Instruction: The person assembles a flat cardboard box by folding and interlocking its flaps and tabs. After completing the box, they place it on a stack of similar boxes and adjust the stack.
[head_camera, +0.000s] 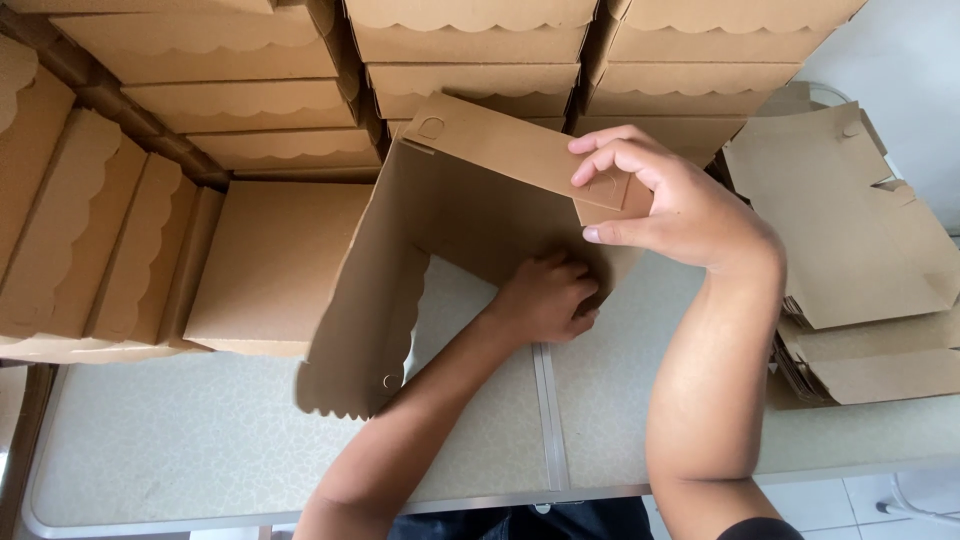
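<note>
Head view, largest to smallest:

Table: pale speckled table (200, 440) with a metal seam running near to far down its middle; everything stands on it.

Far stacks: finished brown cardboard boxes (470, 40) with scalloped lid edges, piled in three columns along the far side, plain and unprinted.

Left stack: more scalloped boxes (70, 220) lying tilted on their sides at the far left, one flat closed box just right of them.

Right pile: unfolded flat box blanks (850, 240) in the same brown card, stacked at the right edge of the table, the top one showing tabs and a small round cut-out.

Half-folded box: the open box (450, 210) stands at the middle of the table, walls raised, its scalloped flap hanging toward the near left, a far flap tilted up over the opening. It lies between the two forearms, just in front of the far stacks.

Right hand: the right hand (670, 200) is above the box's right far corner, fingers curled over and thumb beneath, pinching the raised flap where it meets the side wall.

Left hand: the left hand (545, 295) reaches inside the box, low against the right wall, fingers bent and pressing on the cardboard there. Whether it grips a tab or only pushes, I cannot tell.

Hands to each other: near but apart, right above left, both on the same corner of the box.
</note>
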